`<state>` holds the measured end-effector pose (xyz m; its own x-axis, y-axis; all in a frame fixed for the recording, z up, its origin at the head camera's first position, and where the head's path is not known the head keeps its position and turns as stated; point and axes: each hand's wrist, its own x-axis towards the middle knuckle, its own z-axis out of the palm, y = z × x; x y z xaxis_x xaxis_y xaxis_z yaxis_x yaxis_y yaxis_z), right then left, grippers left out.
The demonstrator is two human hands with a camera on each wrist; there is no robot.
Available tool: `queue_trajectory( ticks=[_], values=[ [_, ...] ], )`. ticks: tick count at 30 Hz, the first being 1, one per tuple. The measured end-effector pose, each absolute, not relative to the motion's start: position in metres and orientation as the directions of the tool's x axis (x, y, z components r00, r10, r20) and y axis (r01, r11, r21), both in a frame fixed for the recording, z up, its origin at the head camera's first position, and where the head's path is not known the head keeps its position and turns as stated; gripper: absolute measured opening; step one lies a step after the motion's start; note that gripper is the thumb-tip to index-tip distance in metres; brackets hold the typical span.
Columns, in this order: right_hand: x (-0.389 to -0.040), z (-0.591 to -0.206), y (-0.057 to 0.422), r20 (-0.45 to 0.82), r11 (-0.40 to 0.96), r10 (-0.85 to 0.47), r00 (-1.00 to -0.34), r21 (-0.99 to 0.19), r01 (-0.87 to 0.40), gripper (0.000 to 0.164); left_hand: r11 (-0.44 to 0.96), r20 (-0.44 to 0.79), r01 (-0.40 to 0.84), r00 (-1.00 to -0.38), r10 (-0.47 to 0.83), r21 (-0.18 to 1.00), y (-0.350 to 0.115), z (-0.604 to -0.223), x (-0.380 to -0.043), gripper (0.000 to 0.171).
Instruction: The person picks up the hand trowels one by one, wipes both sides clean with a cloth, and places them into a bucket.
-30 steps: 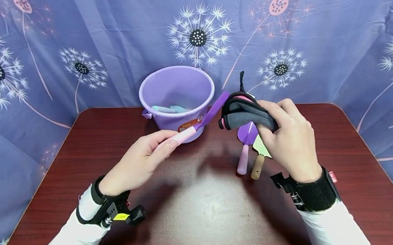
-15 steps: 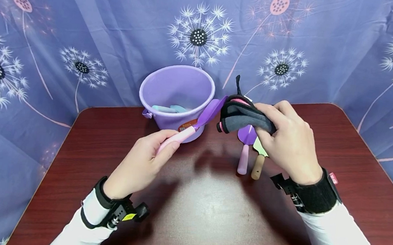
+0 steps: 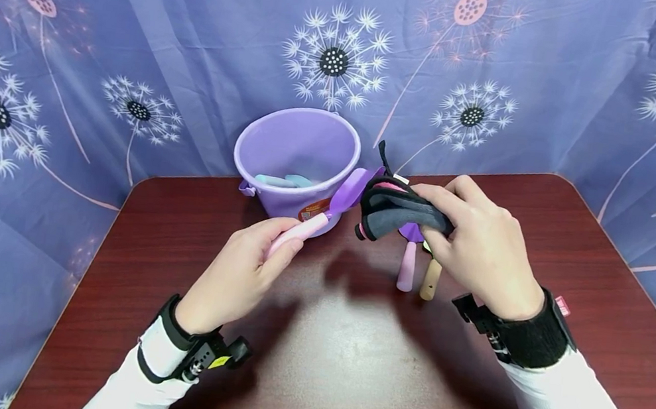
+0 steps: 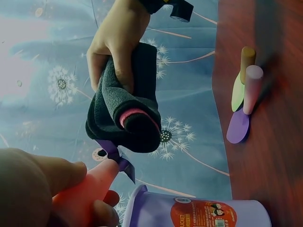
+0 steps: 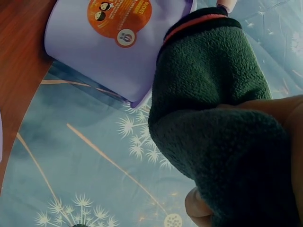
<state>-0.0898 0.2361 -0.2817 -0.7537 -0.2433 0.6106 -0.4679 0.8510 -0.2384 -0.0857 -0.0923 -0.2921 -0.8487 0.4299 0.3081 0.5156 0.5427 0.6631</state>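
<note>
My left hand (image 3: 230,274) grips the pink handle of a small garden trowel (image 3: 301,232), its purple blade tilted up to the right. In my right hand (image 3: 479,247) is a folded dark grey cloth (image 3: 393,215) with black and pink edging and a black loop. The cloth is wrapped over the blade's far end and hides the tip. From the left wrist view, the purple blade shows just below the cloth (image 4: 128,104). The right wrist view is largely filled by the fuzzy cloth (image 5: 213,71), with the fingers partly hidden behind it.
Behind the trowel stands a purple bucket (image 3: 295,138) with light blue items (image 3: 279,181) inside. On the table (image 3: 338,339) lie a second purple trowel with a pink handle (image 3: 407,266) and a green-bladed tool with a tan handle (image 3: 431,278). A dandelion-print curtain (image 3: 218,53) hangs behind.
The right hand and cloth have moved down and slightly left along the blade. The trowel has rolled so its blade face shows more, with the left hand shifting slightly right.
</note>
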Motion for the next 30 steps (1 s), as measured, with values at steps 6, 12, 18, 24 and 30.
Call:
queue_trajectory(
  ticks=[6,12,18,24,30],
  values=[
    [-0.0866,-0.2807,0.2345,0.597,0.839,-0.298,-0.744,-0.208,-0.503,0.049,0.554,0.320,0.529,-0.842,0.434,0.643,-0.0913,-0.2921,-0.0848,0.015],
    [-0.0856,-0.2798,0.2320,0.596,0.814,-0.359,-0.718,-0.176,-0.553,0.048,0.533,0.345,0.547,-0.832,0.436,0.646,-0.0909,-0.2904,-0.0838,0.018],
    [-0.0845,-0.2797,0.2285,0.580,0.798,-0.400,-0.710,-0.160,-0.581,0.050,0.505,0.380,0.576,-0.813,0.442,0.643,-0.0914,-0.2869,-0.0821,0.022],
    [-0.0824,-0.2803,0.2274,0.547,0.792,-0.437,-0.714,-0.142,-0.594,0.052,0.502,0.400,0.600,-0.796,0.454,0.623,-0.0914,-0.2850,-0.0818,0.020],
    [-0.0807,-0.2798,0.2275,0.477,0.794,-0.467,-0.745,-0.145,-0.590,0.053,0.493,0.408,0.610,-0.788,0.461,0.621,-0.0920,-0.2851,-0.0833,0.018]
  ],
)
